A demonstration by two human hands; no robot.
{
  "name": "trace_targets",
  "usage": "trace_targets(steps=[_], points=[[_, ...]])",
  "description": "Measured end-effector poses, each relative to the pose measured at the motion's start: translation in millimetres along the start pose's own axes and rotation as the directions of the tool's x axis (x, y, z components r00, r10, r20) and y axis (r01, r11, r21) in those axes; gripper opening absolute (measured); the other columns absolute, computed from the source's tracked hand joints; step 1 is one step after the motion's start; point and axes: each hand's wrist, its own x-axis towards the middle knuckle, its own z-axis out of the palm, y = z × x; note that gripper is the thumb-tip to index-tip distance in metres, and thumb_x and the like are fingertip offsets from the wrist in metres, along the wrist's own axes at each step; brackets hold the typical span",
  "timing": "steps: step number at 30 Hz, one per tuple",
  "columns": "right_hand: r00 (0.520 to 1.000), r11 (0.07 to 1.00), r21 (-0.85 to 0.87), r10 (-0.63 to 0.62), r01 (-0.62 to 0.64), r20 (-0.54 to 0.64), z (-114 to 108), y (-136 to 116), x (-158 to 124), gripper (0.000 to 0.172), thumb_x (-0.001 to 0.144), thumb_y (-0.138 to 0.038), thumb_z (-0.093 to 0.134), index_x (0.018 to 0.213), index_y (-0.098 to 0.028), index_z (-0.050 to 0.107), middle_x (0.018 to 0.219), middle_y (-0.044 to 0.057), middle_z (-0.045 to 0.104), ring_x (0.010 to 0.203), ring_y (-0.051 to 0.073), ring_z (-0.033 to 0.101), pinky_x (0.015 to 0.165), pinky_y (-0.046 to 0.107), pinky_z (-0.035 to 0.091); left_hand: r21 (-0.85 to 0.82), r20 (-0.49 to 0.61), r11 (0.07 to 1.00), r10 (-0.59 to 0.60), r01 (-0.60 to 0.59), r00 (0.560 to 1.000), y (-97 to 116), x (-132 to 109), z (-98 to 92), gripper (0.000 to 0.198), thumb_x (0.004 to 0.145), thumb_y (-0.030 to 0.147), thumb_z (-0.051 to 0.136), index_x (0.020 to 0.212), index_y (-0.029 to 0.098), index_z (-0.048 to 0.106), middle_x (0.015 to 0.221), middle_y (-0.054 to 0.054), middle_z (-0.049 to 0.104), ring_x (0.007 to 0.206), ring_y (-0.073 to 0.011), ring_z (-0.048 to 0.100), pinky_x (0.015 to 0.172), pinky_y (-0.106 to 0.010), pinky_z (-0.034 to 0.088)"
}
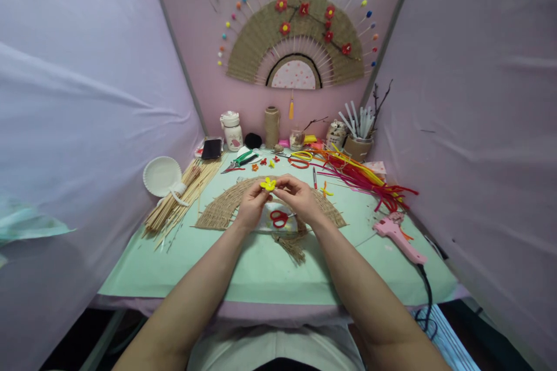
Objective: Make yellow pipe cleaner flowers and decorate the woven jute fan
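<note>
Above a woven twine fan [220, 207] on the table, my two hands meet around a small yellow flower [268, 184]. My left hand [251, 207] is closed, its thumb and fingers pinching the flower from the left. From the other side my right hand [301, 198] has its fingertips pressed together at the flower's right edge; exactly what they grip there is partly hidden. Beneath the hands, red-handled scissors [278, 219] lie on the fan's pale patterned cloth centre. A twine tassel [290, 249] hangs toward me from the fan's lower edge.
Bundled thin sticks [176, 208] lie left by a white fluted dish [162, 176]. Green-handled pliers [241, 161] and small flowers [263, 161] sit behind the fan. Rightward are coloured pipe cleaners [365, 177] and a corded pink glue gun [399, 237]. A decorated fan [252, 46] hangs on the back wall.
</note>
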Motion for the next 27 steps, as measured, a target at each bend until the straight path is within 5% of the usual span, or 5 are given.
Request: trace_targets(steps=[10, 17, 27], points=[[0.985, 0.967, -0.19, -0.173, 0.168, -0.013, 14, -6, -5, 0.009, 0.078, -0.029, 0.062, 0.078, -0.023, 0.069, 0.091, 0.004, 0.062, 0.093, 0.018, 0.056, 0.086, 0.033, 0.043, -0.098, -0.071, 0.995, -0.014, 0.007, 0.997, 7, 1, 3.9, 0.024, 0.07, 0.037, 0.07, 0.086, 0.02, 0.064, 0.09, -0.001, 0.061, 0.082, -0.0126, 0.055, 0.076, -0.026, 0.045], [0.968, 0.996, -0.047, 0.063, -0.077, -0.245, 3, -1, 0, 0.021, 0.077, -0.039, 0.058, 0.076, -0.018, 0.062, 0.068, 0.0, 0.056, 0.064, 0.013, 0.05, 0.062, 0.026, 0.042, 0.127, -0.088, 0.992, 0.031, -0.02, 0.996, -1, 4, -7.4, 0.025, 0.074, 0.043, 0.065, 0.084, 0.02, 0.06, 0.081, 0.0, 0.056, 0.067, -0.0091, 0.048, 0.063, -0.022, 0.043], [0.977, 0.986, -0.008, 0.165, -0.168, -0.138, 1, -4, 1, 0.022, 0.072, -0.038, 0.063, 0.072, -0.016, 0.064, 0.068, 0.0, 0.059, 0.062, 0.011, 0.05, 0.063, 0.025, 0.041, 0.509, 0.108, 0.83, 0.2, -0.227, 0.974, 14, 3, -5.1, 0.021, 0.081, 0.032, 0.053, 0.067, 0.017, 0.056, 0.071, -0.001, 0.053, 0.071, -0.015, 0.049, 0.067, -0.027, 0.039]])
